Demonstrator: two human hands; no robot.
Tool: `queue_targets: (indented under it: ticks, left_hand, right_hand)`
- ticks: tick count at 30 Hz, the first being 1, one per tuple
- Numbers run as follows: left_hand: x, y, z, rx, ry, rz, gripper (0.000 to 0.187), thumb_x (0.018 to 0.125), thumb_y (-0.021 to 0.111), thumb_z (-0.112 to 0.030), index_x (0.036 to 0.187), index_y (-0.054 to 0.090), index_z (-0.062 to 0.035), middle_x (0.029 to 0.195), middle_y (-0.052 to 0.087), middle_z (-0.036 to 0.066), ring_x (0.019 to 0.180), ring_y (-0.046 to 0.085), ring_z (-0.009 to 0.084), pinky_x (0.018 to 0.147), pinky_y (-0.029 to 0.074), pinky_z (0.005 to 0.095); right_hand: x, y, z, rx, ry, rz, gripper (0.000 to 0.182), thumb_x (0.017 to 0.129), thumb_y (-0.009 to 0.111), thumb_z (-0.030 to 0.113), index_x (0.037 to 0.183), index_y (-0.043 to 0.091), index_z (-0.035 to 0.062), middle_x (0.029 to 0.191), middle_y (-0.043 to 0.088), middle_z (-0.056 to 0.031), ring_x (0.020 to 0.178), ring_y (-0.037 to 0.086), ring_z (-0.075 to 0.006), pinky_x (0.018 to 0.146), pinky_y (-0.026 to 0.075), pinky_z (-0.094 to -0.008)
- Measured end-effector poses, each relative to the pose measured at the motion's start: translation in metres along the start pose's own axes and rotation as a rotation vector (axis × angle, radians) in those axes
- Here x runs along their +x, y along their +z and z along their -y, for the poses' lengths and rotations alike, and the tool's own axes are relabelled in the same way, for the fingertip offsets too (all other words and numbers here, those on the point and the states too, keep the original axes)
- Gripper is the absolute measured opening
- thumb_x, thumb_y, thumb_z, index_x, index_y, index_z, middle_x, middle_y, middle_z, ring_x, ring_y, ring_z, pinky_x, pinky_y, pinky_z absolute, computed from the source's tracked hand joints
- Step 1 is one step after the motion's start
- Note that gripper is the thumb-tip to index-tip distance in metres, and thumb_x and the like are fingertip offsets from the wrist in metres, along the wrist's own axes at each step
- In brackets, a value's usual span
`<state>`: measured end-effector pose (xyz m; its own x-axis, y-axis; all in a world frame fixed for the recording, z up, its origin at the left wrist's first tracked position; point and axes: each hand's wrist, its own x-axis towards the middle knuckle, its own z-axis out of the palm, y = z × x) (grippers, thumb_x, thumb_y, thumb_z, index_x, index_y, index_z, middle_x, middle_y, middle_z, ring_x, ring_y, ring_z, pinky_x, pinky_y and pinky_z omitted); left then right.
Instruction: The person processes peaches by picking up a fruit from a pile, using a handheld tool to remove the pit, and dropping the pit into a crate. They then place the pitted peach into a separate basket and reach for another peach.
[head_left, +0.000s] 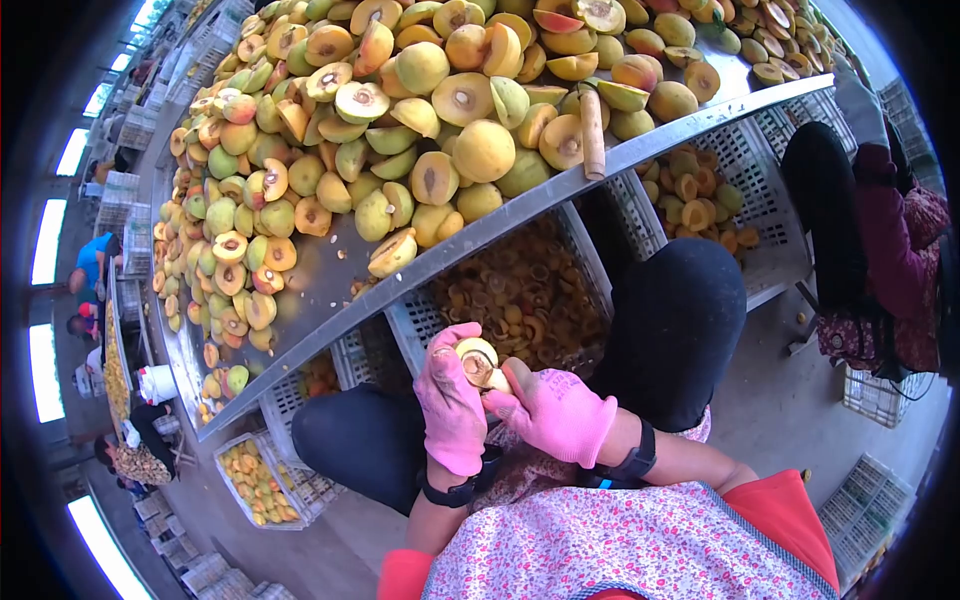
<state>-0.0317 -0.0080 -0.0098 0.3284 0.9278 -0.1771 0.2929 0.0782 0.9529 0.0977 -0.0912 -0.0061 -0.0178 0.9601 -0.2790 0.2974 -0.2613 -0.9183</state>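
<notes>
My left hand [450,405], in a pink glove, is closed around a cut peach half [477,366] whose brown hollow faces up. My right hand [560,412], gloved in the same pink, meets the peach's lower right edge with its thumb and fingertips. Those fingers are curled together, and I cannot tell what they grip. Both hands are over my lap, close to a crate [408,330] of peach peels and scraps [525,290]. Above them, many halved and some whole peaches [484,150] are heaped on a metal table.
A wooden handle [592,135] lies across the raised metal table edge [480,238]. Another crate under the table contains peach halves [695,190]. On the floor at left stands a crate of yellow fruit [260,482]. A seated person [890,240] is at right; others work far left.
</notes>
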Motion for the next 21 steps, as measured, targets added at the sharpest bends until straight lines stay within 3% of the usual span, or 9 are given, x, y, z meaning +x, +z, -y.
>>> queue_targets:
  ticks: [3, 6, 8, 10, 15, 21]
  left_hand:
    - [0.003, 0.0, -0.002, 0.043, 0.053, -0.006, 0.076, 0.102, 0.032, -0.067, 0.114, 0.064, 0.0016, 0.1, 0.063, 0.005, 0.087, 0.06, 0.0136, 0.08, 0.049, 0.0278]
    - [0.002, 0.007, -0.004, -0.084, -0.015, -0.046, 0.079, 0.101, 0.033, -0.069, 0.114, 0.063, 0.0021, 0.101, 0.063, 0.005, 0.087, 0.059, 0.0135, 0.08, 0.049, 0.0273]
    - [0.003, 0.014, -0.01, -0.117, -0.041, -0.139, 0.083, 0.1, 0.026, -0.072, 0.105, 0.063, 0.0022, 0.093, 0.064, 0.006, 0.081, 0.06, 0.012, 0.073, 0.049, 0.0246]
    - [0.004, 0.017, -0.012, -0.088, -0.016, -0.147, 0.085, 0.1, 0.025, -0.073, 0.103, 0.063, 0.0025, 0.095, 0.064, 0.007, 0.08, 0.061, 0.013, 0.073, 0.05, 0.0251]
    - [0.005, 0.016, -0.008, 0.086, 0.217, -0.169, 0.086, 0.101, 0.023, -0.071, 0.109, 0.063, 0.0041, 0.104, 0.063, 0.01, 0.089, 0.061, 0.0164, 0.079, 0.05, 0.0291]
    - [0.004, 0.005, -0.001, 0.129, 0.197, -0.089, 0.087, 0.1, 0.025, -0.072, 0.111, 0.063, 0.0051, 0.103, 0.063, 0.009, 0.09, 0.06, 0.017, 0.081, 0.049, 0.0297]
  right_hand:
    - [0.004, 0.004, 0.001, 0.063, 0.032, -0.001, 0.043, 0.104, 0.048, 0.041, 0.116, 0.046, -0.0005, 0.081, 0.065, -0.0262, 0.077, 0.065, -0.0458, 0.066, 0.05, -0.0528]
    - [0.002, 0.009, 0.003, 0.186, -0.038, -0.075, 0.046, 0.104, 0.047, 0.042, 0.121, 0.046, -0.0013, 0.082, 0.066, -0.0262, 0.078, 0.066, -0.0457, 0.066, 0.05, -0.0519]
    - [0.003, 0.008, 0.002, 0.154, -0.028, -0.064, 0.048, 0.105, 0.047, 0.042, 0.125, 0.045, -0.0019, 0.081, 0.065, -0.0261, 0.077, 0.066, -0.0455, 0.066, 0.051, -0.0514]
    - [0.003, 0.009, 0.002, 0.158, -0.056, -0.113, 0.033, 0.104, 0.051, 0.033, 0.114, 0.048, 0.001, 0.079, 0.064, -0.0254, 0.078, 0.065, -0.0464, 0.064, 0.049, -0.0483]
    - [0.003, 0.01, 0.001, 0.212, -0.037, -0.107, 0.035, 0.104, 0.051, 0.034, 0.109, 0.048, -0.0001, 0.077, 0.063, -0.0256, 0.078, 0.064, -0.0469, 0.062, 0.048, -0.0481]
    - [0.004, 0.007, 0.003, 0.249, 0.006, -0.064, 0.038, 0.104, 0.051, 0.037, 0.105, 0.049, -0.001, 0.076, 0.062, -0.0265, 0.076, 0.063, -0.0475, 0.061, 0.047, -0.049]
